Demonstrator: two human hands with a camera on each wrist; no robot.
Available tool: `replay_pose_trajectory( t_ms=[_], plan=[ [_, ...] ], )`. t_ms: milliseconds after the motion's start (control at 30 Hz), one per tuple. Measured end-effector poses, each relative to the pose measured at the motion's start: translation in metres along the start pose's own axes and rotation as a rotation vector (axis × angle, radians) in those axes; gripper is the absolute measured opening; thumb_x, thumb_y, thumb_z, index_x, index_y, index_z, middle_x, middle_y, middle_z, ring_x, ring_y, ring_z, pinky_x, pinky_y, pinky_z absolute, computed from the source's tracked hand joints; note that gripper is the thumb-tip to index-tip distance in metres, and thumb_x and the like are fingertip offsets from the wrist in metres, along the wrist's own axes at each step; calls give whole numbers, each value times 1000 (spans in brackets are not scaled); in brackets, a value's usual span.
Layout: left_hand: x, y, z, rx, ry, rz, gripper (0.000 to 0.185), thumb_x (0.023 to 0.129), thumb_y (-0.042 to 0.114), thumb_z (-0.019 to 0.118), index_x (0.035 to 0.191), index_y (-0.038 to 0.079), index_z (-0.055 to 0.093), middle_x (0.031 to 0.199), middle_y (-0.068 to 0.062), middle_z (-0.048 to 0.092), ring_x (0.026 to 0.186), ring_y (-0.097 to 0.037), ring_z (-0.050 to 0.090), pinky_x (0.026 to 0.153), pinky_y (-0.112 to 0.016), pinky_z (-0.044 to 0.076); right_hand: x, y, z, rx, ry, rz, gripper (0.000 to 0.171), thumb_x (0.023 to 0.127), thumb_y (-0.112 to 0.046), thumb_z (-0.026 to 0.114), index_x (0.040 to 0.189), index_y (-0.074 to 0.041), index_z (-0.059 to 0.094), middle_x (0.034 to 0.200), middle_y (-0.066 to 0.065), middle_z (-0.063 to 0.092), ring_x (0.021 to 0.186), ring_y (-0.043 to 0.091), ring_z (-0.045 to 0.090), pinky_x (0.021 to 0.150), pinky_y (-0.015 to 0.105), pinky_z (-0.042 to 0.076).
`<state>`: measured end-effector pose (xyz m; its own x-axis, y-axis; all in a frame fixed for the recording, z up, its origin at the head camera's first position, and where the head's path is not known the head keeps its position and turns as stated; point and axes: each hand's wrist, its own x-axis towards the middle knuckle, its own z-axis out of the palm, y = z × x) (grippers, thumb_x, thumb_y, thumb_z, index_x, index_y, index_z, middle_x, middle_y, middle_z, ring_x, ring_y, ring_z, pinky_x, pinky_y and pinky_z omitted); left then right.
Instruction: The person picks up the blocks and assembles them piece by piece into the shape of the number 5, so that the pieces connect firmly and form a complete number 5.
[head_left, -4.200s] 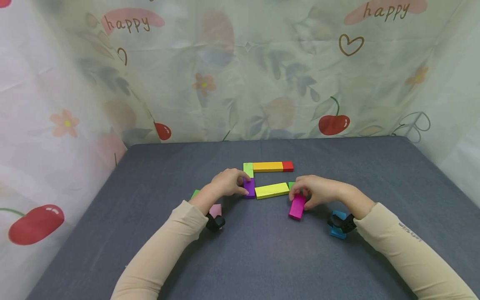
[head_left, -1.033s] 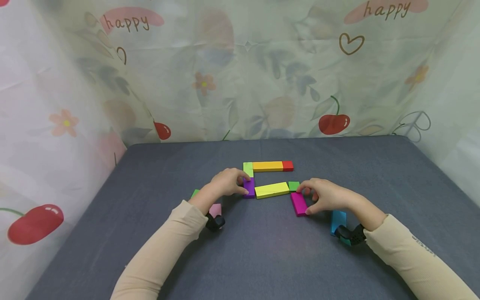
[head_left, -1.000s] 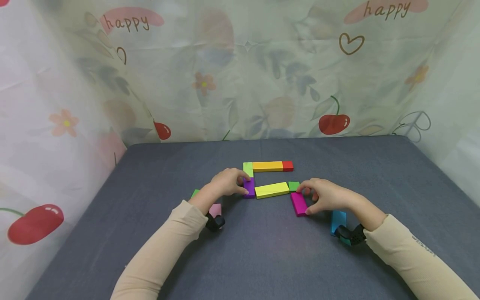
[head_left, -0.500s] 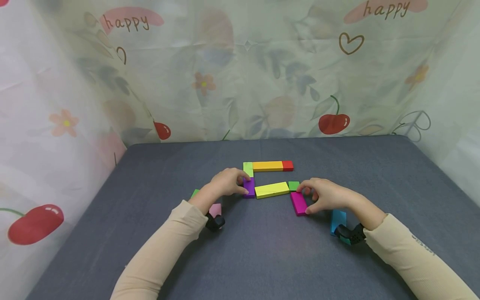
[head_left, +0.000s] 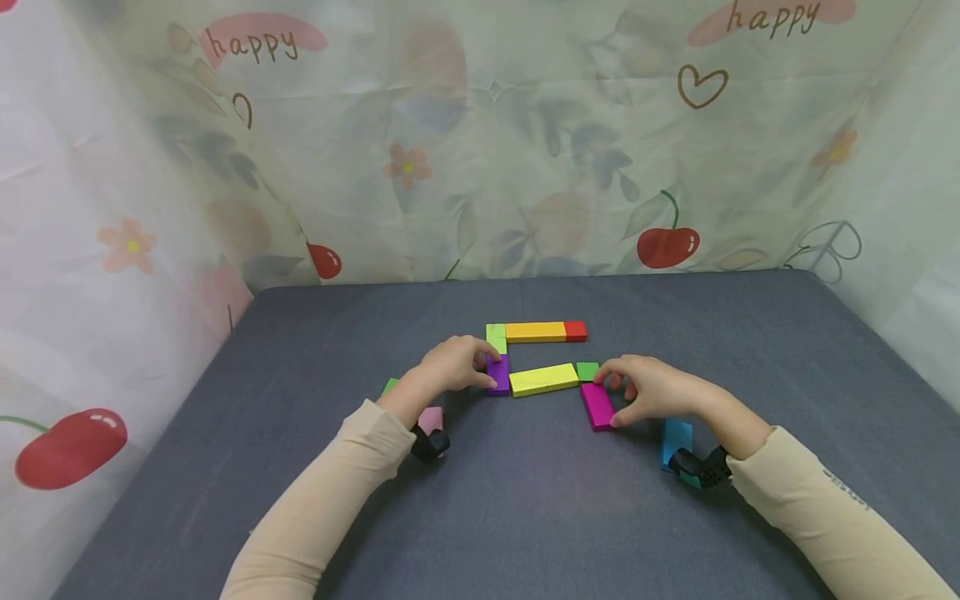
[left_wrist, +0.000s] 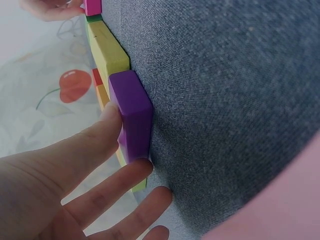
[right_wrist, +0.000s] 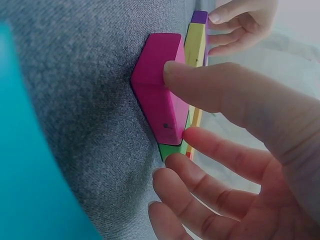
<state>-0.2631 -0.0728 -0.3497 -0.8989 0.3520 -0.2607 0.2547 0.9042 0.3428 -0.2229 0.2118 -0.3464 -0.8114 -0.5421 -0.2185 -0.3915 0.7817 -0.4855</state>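
Observation:
In the head view a purple block (head_left: 498,376) lies flat at the near left of a block outline. My left hand (head_left: 454,363) pinches it between thumb and index finger. The left wrist view shows the thumb on one end of the purple block (left_wrist: 132,107) and a fingertip at the other. On the right, a magenta block (head_left: 597,407) lies slightly turned, its far end against a small green block (head_left: 588,372). My right hand (head_left: 651,387) holds it by the ends, thumb nearest me. A yellow block (head_left: 543,380) lies slantwise between the purple and green ones.
Beyond my hands, a lime block (head_left: 496,337), an orange block (head_left: 535,332) and a red block (head_left: 575,332) join in an L. A pink block (head_left: 431,419) and a green one (head_left: 389,386) lie partly under my left wrist, a blue block (head_left: 677,439) by the right.
Since the oldest frame, the magenta block has come down flat, turned, and met the green block. My right hand shifted right with it. Over the last second nothing visibly moves.

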Motion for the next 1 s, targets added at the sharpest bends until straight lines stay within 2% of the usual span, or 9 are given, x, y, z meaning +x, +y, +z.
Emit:
replay_pose_trajectory(
  t_ms=[433,867,1000],
  plan=[
    [1,-1,0,-1,-3,-2,45,80,30,74,122,22,62,108,-4,65,87,-17,57,75,-30,48,-2,2,-6,22,6,-8,54,73,-23,78,118,-3,56,106,14,60,83,17,57,71,30,46],
    [0,0,-1,1,-5,-7,45,80,30,73,123,22,62,110,-4,65,91,-18,57,79,-33,48,1,2,0,25,-11,28,55,71,-24,80,117,-5,56,104,12,57,82,17,53,67,26,43],
    [0,0,-1,-2,-2,-6,45,80,30,73,123,22,62,110,-5,65,89,-18,58,77,-31,48,1,2,-1,22,-11,22,55,71,-23,80,117,-5,56,103,12,57,82,17,53,68,27,43]
  ],
)
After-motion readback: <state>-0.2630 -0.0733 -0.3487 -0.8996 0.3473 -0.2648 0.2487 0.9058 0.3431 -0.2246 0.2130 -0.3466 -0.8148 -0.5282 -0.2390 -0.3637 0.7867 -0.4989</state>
